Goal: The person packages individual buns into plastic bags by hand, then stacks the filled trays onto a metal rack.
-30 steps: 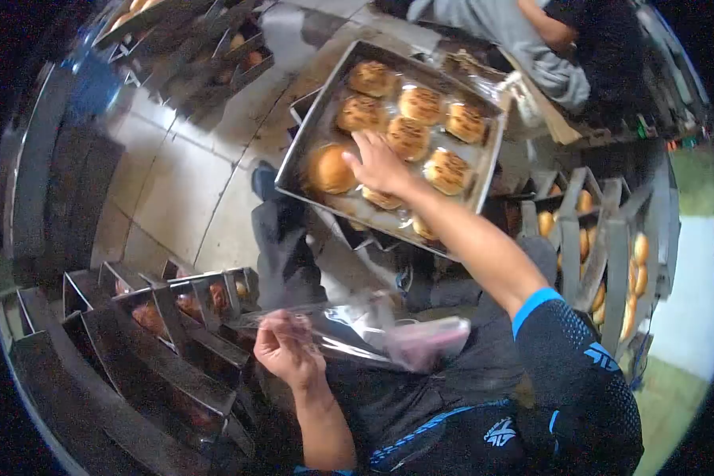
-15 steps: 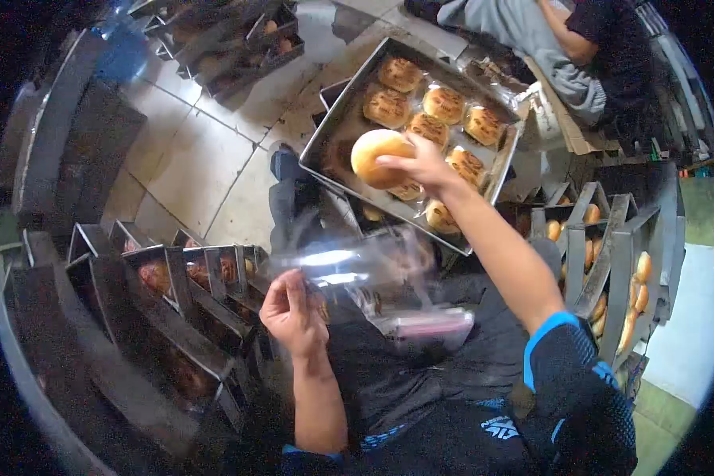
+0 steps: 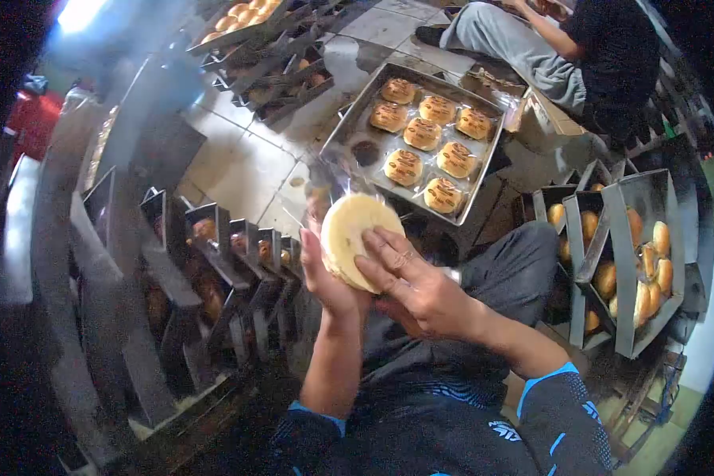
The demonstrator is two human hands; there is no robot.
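Note:
A round bun (image 3: 355, 230) is tilted with its pale, flat underside facing me, close in front of my body. My left hand (image 3: 334, 282) cups it from the left, thumb along its edge. The fingers of my right hand (image 3: 424, 293) press on the bun's pale face from the right. Clear plastic film (image 3: 337, 176), blurred, shows just beyond the bun's far edge; how much of the bun it covers I cannot tell. Past my hands, a metal tray (image 3: 484, 186) holds several browned buns (image 3: 404, 166) in clear wrapping, with dark marks on top.
Stacked metal trays with baked goods (image 3: 206, 230) line my left side. On the right, more upright trays (image 3: 627, 262) hold small long buns (image 3: 650, 270). A person in grey trousers (image 3: 508, 47) sits at the upper right. Golden buns (image 3: 242, 14) lie on a rack at the top.
My right hand has brought the bun from over the tray to my left hand and turned its pale side up. The bag that my left hand held out is now mostly hidden. My view has shifted.

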